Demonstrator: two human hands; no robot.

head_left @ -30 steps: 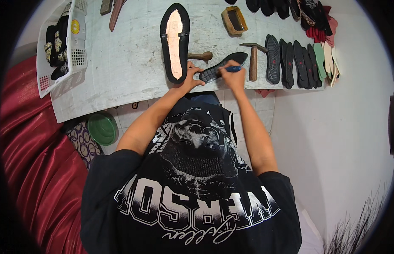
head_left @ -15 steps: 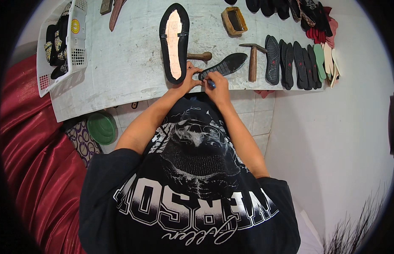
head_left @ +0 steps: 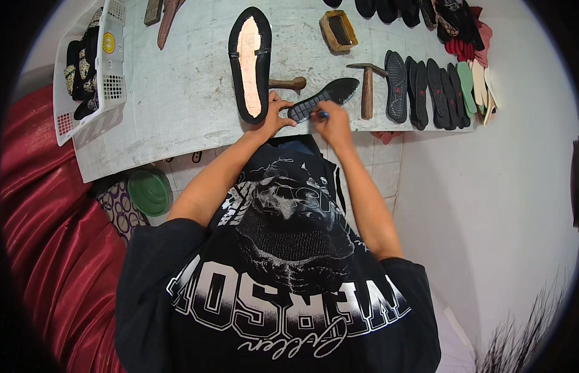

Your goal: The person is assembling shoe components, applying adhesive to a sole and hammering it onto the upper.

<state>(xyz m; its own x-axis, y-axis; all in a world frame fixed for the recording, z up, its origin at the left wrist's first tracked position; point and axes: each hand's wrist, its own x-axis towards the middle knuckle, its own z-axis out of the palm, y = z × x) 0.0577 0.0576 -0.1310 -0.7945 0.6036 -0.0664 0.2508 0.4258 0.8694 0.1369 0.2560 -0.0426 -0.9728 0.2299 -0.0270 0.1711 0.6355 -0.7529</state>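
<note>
A black shoe sole (head_left: 314,102) lies slantwise near the table's front edge, its grid-patterned face upward and its toe pointing far right. My left hand (head_left: 274,118) grips its heel end between thumb and fingers. Over the middle of the sole, my right hand (head_left: 334,126) is closed round a small blue-handled tool (head_left: 324,115), whose working tip is hidden. Just left of the sole, an upturned black shoe (head_left: 263,68) shows a pale, light-coloured underside, with its near end by my left wrist. A wooden handle (head_left: 289,83) sticks out from beside that shoe.
A hammer (head_left: 368,93) lies right of the sole, then a row of black soles (head_left: 396,87) and a green one (head_left: 465,87). Behind stands a yellowish rectangular tub (head_left: 338,31). A white basket (head_left: 115,62) with shoes is at left; a green basin (head_left: 149,191) sits below the table.
My right hand has moved right and slightly farther along the sole, away from its heel, with the blue-handled tool. My left hand stays at the heel.
</note>
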